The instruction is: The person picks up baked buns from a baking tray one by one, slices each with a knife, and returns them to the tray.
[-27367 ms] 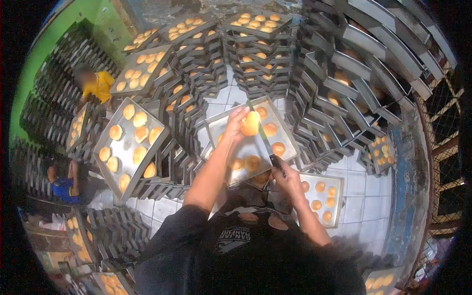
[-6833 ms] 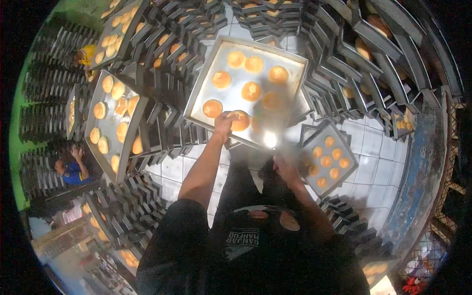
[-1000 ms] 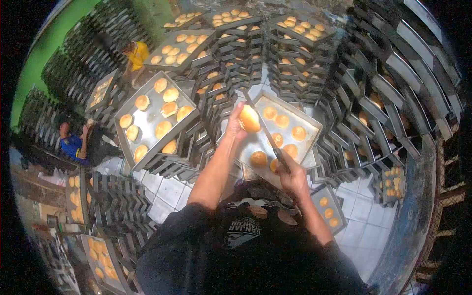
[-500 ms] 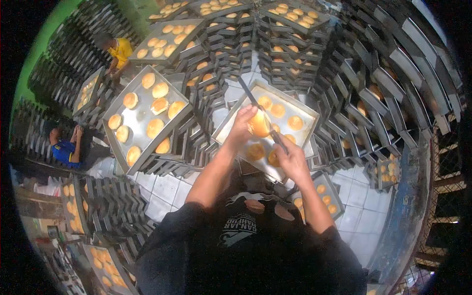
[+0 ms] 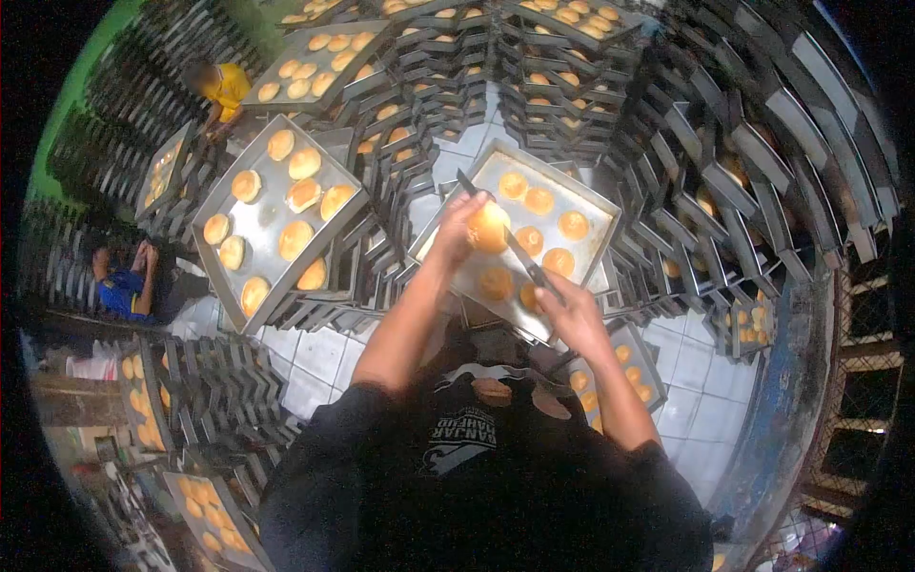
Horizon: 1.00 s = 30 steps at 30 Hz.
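Note:
My left hand (image 5: 456, 234) is closed around a round golden bun (image 5: 490, 229), raised over a metal tray (image 5: 596, 250). A long knife (image 5: 530, 264) is gripped by its handle in my right hand (image 5: 576, 318). Its blade slants up to the left across the bun; the tip shows beyond my left fingers, while the stretch between is hidden by the bun. Several more golden buns (image 5: 572, 226) lie in the tray below both hands.
On the left, another tray (image 5: 217, 274) of buns tops a stack. Tall stacks of trays (image 5: 705, 181) stand ahead and to the right. A lower tray of buns (image 5: 624, 355) sits near my right forearm. Two people (image 5: 229, 88), (image 5: 126, 291) are at the far left.
The bun in my left hand has shifted slightly left and turned, showing more of its golden top. My right hand and the knife handle have moved slightly down and to the right.

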Each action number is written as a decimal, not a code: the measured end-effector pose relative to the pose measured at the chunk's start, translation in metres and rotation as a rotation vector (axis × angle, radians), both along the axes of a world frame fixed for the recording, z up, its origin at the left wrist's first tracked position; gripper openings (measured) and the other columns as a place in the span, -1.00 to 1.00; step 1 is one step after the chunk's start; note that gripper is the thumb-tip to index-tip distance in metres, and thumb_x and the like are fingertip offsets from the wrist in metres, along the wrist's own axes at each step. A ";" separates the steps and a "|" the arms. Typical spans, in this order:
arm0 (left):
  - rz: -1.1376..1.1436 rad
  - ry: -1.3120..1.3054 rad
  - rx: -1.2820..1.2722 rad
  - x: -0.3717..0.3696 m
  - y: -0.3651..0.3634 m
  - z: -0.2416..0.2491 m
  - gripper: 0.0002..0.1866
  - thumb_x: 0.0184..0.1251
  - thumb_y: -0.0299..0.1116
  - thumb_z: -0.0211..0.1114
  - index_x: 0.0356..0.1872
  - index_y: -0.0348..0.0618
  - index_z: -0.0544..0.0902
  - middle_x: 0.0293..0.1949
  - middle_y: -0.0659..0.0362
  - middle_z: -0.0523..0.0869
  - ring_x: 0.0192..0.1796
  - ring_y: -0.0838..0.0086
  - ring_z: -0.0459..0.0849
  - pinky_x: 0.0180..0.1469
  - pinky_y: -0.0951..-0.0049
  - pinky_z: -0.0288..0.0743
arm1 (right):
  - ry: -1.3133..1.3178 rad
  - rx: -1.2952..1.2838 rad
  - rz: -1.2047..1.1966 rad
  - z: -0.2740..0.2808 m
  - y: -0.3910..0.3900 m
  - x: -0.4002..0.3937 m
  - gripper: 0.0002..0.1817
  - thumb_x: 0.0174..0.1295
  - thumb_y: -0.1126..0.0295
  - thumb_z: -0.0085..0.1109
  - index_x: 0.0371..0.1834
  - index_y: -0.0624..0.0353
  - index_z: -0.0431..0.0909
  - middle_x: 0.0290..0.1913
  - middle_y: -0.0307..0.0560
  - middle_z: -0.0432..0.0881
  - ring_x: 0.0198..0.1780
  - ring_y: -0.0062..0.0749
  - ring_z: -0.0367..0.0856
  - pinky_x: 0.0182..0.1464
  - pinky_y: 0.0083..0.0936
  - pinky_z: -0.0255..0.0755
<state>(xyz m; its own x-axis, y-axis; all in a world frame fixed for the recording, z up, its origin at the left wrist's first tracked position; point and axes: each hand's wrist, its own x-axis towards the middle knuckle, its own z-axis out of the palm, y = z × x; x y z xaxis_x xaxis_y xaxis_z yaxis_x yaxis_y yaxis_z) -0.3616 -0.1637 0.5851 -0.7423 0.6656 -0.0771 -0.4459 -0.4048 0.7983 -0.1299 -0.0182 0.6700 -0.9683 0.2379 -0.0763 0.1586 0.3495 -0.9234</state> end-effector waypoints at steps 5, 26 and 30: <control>0.022 -0.090 -0.055 0.010 -0.009 0.003 -0.66 0.44 -0.05 0.30 -0.11 -0.14 0.63 -0.32 0.18 0.71 -0.35 0.43 0.71 -0.31 0.39 0.63 | -0.117 -0.067 -0.019 -0.013 0.001 0.023 -0.64 0.42 0.38 0.22 0.26 0.15 0.60 -0.16 0.04 0.76 -0.21 -0.48 0.67 -0.04 -0.44 0.54; 0.309 -0.366 -0.128 -0.001 -0.015 -0.066 -0.53 0.51 0.10 0.19 0.03 -0.16 0.59 -0.25 0.13 0.70 -0.27 0.33 0.74 -0.26 0.27 0.67 | -0.296 -0.214 0.079 -0.083 -0.027 -0.043 -0.51 0.43 0.33 0.23 0.39 0.24 0.47 0.06 0.20 0.69 0.07 -0.27 0.64 0.15 -0.35 0.50; 0.330 -0.416 -0.140 -0.034 -0.038 -0.110 -0.48 0.47 0.17 0.22 -0.02 -0.14 0.62 -0.24 0.15 0.71 -0.25 0.35 0.75 -0.30 0.23 0.68 | -0.314 -0.141 0.057 -0.124 -0.024 0.007 -0.51 0.43 0.29 0.22 0.36 0.25 0.48 -0.02 0.13 0.70 -0.07 -0.29 0.64 0.06 -0.34 0.54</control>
<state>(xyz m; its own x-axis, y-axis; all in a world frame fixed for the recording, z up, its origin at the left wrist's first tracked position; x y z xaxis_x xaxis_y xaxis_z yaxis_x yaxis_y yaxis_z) -0.3959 -0.2021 0.4754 -0.7979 0.3651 -0.4795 -0.6027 -0.4790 0.6382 -0.1229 -0.0420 0.5463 -0.9038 0.1503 -0.4007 0.4265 0.2386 -0.8725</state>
